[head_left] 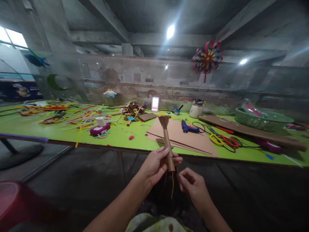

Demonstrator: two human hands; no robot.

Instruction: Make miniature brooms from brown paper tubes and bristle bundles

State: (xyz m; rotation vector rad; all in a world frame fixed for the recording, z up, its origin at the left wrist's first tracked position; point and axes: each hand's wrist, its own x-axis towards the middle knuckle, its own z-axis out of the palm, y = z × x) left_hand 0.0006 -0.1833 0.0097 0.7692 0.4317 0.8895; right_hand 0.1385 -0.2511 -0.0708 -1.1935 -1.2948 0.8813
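In the head view, the left hand [156, 166] gripped a brown tube [166, 137], fringe upward, by the worktop [135, 141]'s near edge. The right hand [194, 183] pinched a strand [177, 169] beside its lower end; too hard a tug could have twisted the tube or snapped the strand.

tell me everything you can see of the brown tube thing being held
The brown tube looks like rolled paper or card, slim and smooth, topped by a fan of thin bristle-like strips. It stands nearly upright at the table's near edge, gripped by the left hand. Thin yellow-green strands hang from its lower end, beside the right hand.
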